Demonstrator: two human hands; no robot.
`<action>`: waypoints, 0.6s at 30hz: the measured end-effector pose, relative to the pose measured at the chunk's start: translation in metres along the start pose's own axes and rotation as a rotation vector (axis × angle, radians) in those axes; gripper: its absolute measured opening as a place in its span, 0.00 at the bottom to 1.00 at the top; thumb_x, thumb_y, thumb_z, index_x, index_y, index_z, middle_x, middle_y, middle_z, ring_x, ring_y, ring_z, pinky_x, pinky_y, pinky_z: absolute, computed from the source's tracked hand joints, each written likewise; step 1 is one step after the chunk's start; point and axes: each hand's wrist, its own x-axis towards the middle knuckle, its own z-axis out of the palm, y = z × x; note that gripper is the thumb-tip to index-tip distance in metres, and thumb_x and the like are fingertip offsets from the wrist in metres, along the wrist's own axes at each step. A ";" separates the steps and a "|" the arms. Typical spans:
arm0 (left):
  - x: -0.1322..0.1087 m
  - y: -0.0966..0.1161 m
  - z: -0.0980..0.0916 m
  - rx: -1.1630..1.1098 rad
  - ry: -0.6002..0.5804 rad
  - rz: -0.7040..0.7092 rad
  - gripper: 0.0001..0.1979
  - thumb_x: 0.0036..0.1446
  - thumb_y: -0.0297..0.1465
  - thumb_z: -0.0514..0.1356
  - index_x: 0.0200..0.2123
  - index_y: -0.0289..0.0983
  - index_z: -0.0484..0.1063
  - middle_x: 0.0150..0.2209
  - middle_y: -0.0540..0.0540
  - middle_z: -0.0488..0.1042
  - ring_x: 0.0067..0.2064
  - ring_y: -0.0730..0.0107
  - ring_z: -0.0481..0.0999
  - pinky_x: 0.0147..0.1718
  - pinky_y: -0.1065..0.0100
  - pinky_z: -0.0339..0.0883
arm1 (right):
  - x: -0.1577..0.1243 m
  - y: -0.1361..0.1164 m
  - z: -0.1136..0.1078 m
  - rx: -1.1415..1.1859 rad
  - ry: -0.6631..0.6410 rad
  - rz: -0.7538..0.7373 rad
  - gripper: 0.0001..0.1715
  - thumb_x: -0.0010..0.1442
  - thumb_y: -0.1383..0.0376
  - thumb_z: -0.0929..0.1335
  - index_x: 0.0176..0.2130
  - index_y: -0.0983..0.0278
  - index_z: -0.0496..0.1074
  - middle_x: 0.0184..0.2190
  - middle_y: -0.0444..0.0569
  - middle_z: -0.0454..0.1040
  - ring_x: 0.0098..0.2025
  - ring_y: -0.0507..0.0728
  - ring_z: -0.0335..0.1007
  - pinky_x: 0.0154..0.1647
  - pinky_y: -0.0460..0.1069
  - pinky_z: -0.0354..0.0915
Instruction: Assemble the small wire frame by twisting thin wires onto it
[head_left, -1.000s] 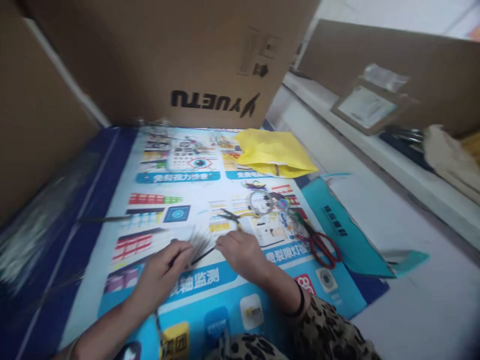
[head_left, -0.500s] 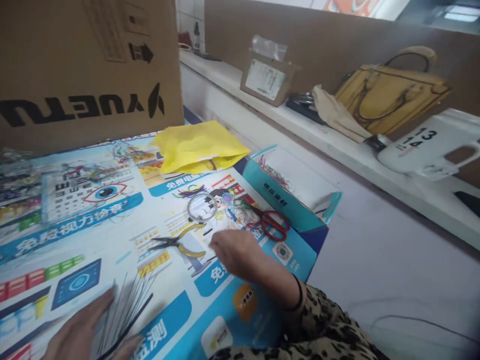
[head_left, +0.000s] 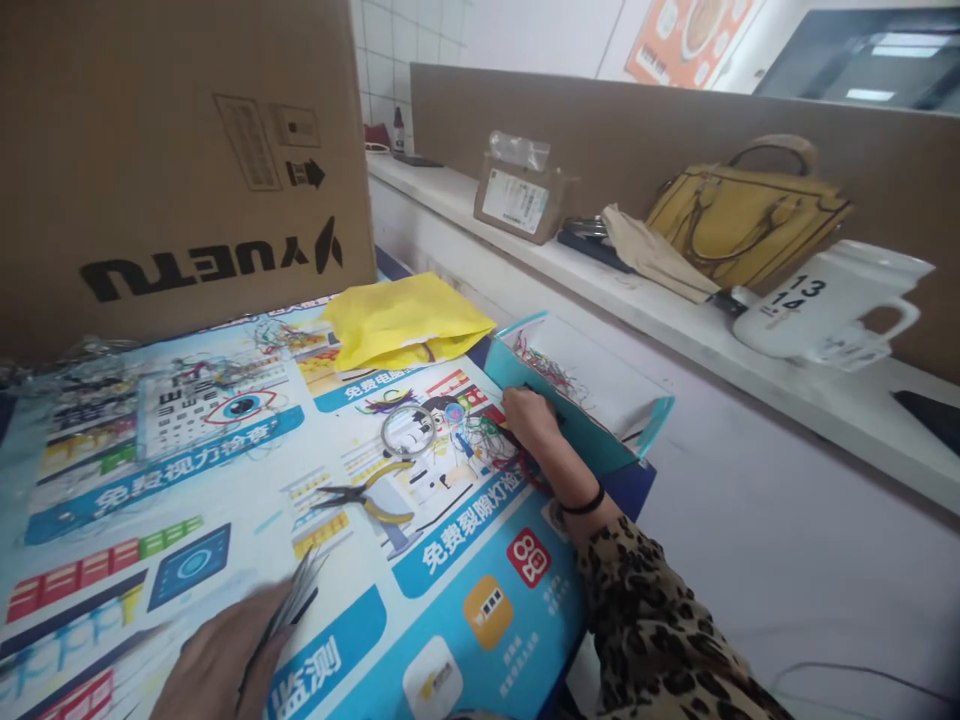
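Observation:
My left hand (head_left: 217,660) at the bottom left is closed around a bundle of thin dark wires (head_left: 289,610) that fan out over the printed poster (head_left: 187,480). My right hand (head_left: 529,420), in a leopard-print sleeve with a black wristband, reaches to the poster's right edge. Its fingers curl down over the red-handled scissors (head_left: 525,465) and a tangle of coloured wire bits (head_left: 484,440), beside the teal box (head_left: 570,420). Whether it grips anything is hidden. Yellow-handled pliers (head_left: 367,498) and a coil of clear wire (head_left: 409,430) lie between the hands.
A large cardboard carton (head_left: 180,160) stands behind the poster. A yellow envelope (head_left: 401,320) lies near it. On the white ledge (head_left: 675,320) sit a small parcel (head_left: 517,195), a yellow handbag (head_left: 742,215) and a white mug (head_left: 817,300).
My right hand moved from near the pliers up and right to the scissors by the teal box. My left hand gathered the spread wires into a tighter bundle. The view swung right.

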 end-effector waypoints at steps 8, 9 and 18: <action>0.003 0.015 -0.006 -0.009 0.059 -0.046 0.15 0.60 0.39 0.51 0.44 0.40 0.71 0.41 0.46 0.76 0.44 0.60 0.73 0.43 0.62 0.67 | -0.001 0.002 -0.002 -0.018 0.023 -0.040 0.15 0.62 0.65 0.59 0.36 0.67 0.73 0.36 0.57 0.73 0.33 0.56 0.72 0.31 0.47 0.62; 0.004 0.015 -0.006 0.012 0.055 -0.061 0.16 0.60 0.39 0.51 0.46 0.40 0.71 0.42 0.46 0.75 0.44 0.60 0.73 0.44 0.61 0.67 | -0.004 0.001 -0.004 -0.013 0.055 -0.046 0.17 0.63 0.64 0.58 0.37 0.67 0.73 0.37 0.57 0.72 0.33 0.56 0.72 0.31 0.47 0.62; 0.009 0.031 -0.020 0.006 0.021 -0.148 0.17 0.59 0.39 0.54 0.46 0.36 0.70 0.43 0.41 0.73 0.46 0.57 0.69 0.47 0.57 0.64 | -0.072 -0.086 -0.016 0.281 0.185 -0.727 0.15 0.64 0.63 0.59 0.43 0.61 0.72 0.39 0.50 0.74 0.43 0.54 0.68 0.44 0.46 0.61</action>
